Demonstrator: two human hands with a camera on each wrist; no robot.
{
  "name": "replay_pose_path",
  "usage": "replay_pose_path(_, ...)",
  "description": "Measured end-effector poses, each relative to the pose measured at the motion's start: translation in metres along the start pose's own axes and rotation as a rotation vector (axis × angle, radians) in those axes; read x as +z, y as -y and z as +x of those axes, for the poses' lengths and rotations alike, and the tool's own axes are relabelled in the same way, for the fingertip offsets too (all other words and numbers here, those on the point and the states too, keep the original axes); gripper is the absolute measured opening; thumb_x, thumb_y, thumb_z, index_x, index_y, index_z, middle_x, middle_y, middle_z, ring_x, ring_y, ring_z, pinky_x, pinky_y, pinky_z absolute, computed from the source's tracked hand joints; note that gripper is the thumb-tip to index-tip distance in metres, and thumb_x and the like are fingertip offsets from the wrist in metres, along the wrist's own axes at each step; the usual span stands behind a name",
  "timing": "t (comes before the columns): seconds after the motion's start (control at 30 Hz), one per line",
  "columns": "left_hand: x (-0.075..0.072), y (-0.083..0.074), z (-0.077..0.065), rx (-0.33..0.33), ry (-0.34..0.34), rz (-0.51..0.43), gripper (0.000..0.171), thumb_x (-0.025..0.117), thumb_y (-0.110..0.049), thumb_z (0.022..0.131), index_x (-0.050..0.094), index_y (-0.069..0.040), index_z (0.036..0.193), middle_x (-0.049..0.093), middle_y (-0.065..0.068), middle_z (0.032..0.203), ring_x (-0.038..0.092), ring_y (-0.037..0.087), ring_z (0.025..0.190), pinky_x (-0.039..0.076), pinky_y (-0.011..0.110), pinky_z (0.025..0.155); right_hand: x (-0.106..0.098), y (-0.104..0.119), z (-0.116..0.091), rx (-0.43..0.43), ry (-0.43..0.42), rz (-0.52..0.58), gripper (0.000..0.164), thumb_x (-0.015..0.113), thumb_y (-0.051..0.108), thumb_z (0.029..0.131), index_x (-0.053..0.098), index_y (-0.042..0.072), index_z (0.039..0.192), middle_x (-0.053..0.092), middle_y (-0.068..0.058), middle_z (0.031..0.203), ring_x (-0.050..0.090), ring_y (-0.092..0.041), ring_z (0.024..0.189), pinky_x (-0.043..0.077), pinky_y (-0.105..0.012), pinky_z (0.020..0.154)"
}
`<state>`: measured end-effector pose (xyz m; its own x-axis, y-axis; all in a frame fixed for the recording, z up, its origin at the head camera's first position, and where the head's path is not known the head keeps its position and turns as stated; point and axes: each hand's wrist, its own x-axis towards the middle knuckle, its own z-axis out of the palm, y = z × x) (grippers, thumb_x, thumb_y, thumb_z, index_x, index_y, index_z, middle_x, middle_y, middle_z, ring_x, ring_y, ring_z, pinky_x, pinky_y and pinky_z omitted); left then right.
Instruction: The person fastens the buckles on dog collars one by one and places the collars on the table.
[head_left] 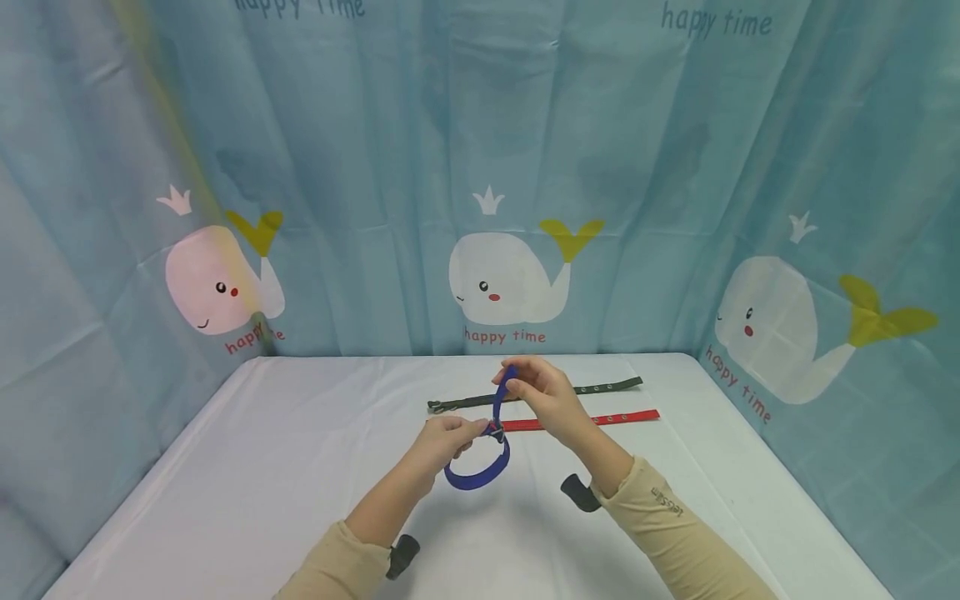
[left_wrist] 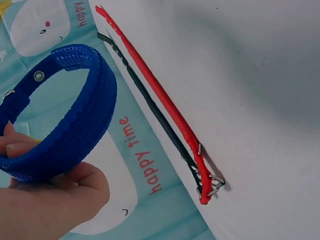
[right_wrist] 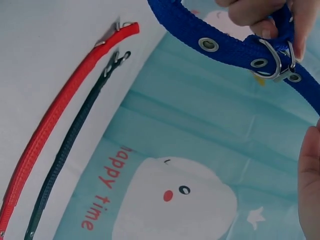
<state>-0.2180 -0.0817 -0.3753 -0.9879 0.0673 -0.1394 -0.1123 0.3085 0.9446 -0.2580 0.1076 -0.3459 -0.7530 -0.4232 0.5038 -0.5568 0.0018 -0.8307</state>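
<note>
A blue webbing pet collar (head_left: 477, 481) hangs in a loop above the table, between both hands. My left hand (head_left: 442, 437) pinches it beside the metal buckle (right_wrist: 287, 57). Higher up and to the right, my right hand (head_left: 547, 398) pinches the strap's free end, which rises from the buckle. Metal-ringed holes line the blue strap in the right wrist view, where a D-ring (right_wrist: 272, 60) sits by the buckle. In the left wrist view the loop hides part of the left fingers (left_wrist: 20, 145).
A red collar (head_left: 630, 417) and a dark green collar (head_left: 615, 386) lie straight, side by side on the white table (head_left: 225, 492), beyond the hands. A blue curtain (head_left: 390, 283) with whale prints surrounds the table's back and sides.
</note>
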Motion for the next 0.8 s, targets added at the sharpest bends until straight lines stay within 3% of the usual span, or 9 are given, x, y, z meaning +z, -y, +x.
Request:
replay_pose_path(0.1,0.0004,-0.0001,0.0002,-0.017,-0.004,0.019,0.036,0.066,-0.038,0.092,0.061,-0.007,0.075,0.049,0.004,0.075,0.045,0.021,0.079,0.034,0.041,0.071,-0.0004,0.0014,-0.0004,-0.003,-0.001,0.016,0.026,0.051,-0.003,0.098,0.051,-0.012,0.122,0.062,-0.028,0.107,0.065,-0.012,0.097,0.049,-0.052,0.088)
replay_pose_path(0.33,0.0024,-0.0039,0.0011,-0.023,-0.044,0.034,0.035,0.066,-0.039,0.091,0.066,-0.004,0.086,0.064,0.010,0.102,0.055,0.032,0.103,0.040,0.059,0.088,-0.0018,0.0034,-0.0009,-0.012,-0.010,0.037,0.026,0.051,-0.005,0.097,0.050,-0.013,0.122,0.061,-0.029,0.107,0.065,-0.025,0.099,0.054,-0.034,0.086)
replay_pose_path(0.6,0.0051,-0.0042,-0.0003,-0.006,-0.070,0.047,0.037,0.066,-0.041,0.091,0.065,-0.005,0.086,0.062,0.009,0.100,0.053,0.029,0.100,0.042,0.054,0.084,-0.0033,0.0003,-0.0018,-0.014,-0.039,0.076,0.026,0.050,-0.004,0.098,0.050,-0.012,0.122,0.060,-0.031,0.108,0.065,-0.014,0.094,0.053,-0.040,0.087)
replay_pose_path(0.8,0.0077,-0.0030,-0.0008,-0.011,-0.091,0.032,0.036,0.067,-0.041,0.090,0.064,-0.005,0.085,0.059,0.009,0.095,0.051,0.026,0.096,0.040,0.049,0.079,-0.0041,-0.0015,-0.0043,-0.004,-0.069,0.098,0.027,0.051,-0.002,0.098,0.049,-0.013,0.122,0.060,-0.031,0.110,0.066,-0.014,0.094,0.053,-0.035,0.087)
